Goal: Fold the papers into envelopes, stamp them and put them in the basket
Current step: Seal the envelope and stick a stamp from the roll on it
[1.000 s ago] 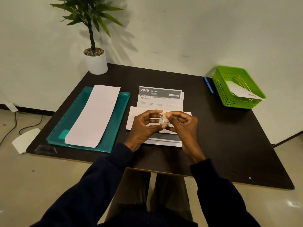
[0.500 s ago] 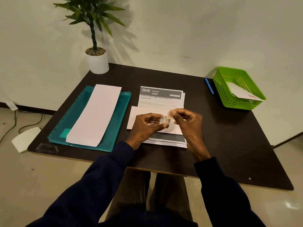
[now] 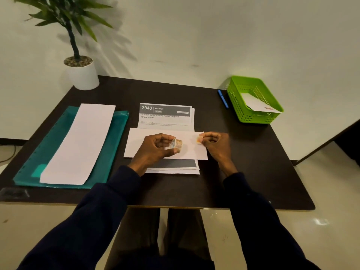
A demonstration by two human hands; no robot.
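Note:
A white folded envelope lies on a stack of printed sheets at the table's middle. My left hand grips a small roll of stamps just above the envelope. My right hand pinches a single orange stamp over the envelope's top right corner. The green basket stands at the back right with one stamped envelope inside.
A teal plastic folder with a long white sheet on it lies at the left. A potted plant stands at the back left corner. A blue pen lies beside the basket on the dark table.
My right hand has pulled a stamp off the roll and moved right, toward the envelope's top right corner. My left hand still holds the roll in the same place.

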